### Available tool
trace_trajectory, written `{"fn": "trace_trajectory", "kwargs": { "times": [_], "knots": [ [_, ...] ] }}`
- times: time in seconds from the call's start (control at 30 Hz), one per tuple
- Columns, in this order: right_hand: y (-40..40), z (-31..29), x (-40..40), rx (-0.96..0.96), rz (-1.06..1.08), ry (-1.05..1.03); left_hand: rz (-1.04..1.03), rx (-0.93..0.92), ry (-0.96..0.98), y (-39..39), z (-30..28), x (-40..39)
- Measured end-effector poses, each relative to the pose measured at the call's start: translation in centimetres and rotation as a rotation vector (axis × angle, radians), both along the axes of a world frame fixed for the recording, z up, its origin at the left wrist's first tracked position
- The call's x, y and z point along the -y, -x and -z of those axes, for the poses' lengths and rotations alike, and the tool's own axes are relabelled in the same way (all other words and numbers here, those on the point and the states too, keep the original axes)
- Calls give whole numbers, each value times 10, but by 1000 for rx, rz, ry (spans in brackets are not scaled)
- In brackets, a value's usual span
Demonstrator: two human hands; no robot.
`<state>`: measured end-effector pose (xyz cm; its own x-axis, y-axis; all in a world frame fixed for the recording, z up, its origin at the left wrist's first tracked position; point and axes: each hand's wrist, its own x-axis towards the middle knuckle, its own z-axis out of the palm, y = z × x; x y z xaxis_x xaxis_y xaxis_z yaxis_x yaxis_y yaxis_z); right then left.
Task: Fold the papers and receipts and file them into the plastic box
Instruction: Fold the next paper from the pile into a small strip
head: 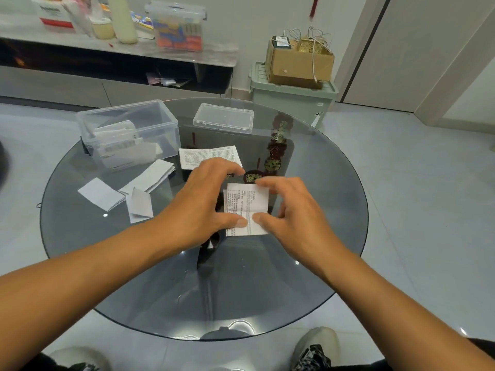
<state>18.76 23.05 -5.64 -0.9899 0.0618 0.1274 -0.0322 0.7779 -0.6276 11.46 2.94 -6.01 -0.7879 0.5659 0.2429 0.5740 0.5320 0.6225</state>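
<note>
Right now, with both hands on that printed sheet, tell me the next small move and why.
Probably press the crease flat. Both the left hand and the right hand pinch the printed sheet, which looks folded over but not yet flattened on the glass table. The plastic box stands open, ready afterward.

A round smoked-glass table (308, 277) is filling the middle of the frame. Toward its upper left, a clear plastic box (128, 129) is sitting open with folded papers inside. Its lid (223, 118) is lying just right of it, near the far edge. An open printed leaflet (209, 155) is lying below the lid. Three folded white papers (126, 188) are lying at centre left. A printed sheet (246, 207) is resting at the centre.
</note>
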Motion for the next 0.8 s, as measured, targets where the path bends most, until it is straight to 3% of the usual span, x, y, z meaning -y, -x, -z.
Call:
{"fn": "trace_trajectory", "kwargs": {
  "times": [0.13,0.23,0.43,0.57,0.8],
  "knots": [
    [2,-1,-5,89,-160,-194,15,19,111,3,0,4],
    [3,-7,-9,193,-242,-177,-50,86,180,9,-4,7],
    [7,-8,-7,84,-232,-165,-74,384,163,16,-29,1],
    [8,-14,-6,178,-323,-215,-67,417,227,18,-36,-2],
    [7,-7,-8,-19,-342,-282,-109,406,141,18,-36,2]
  ]
}}
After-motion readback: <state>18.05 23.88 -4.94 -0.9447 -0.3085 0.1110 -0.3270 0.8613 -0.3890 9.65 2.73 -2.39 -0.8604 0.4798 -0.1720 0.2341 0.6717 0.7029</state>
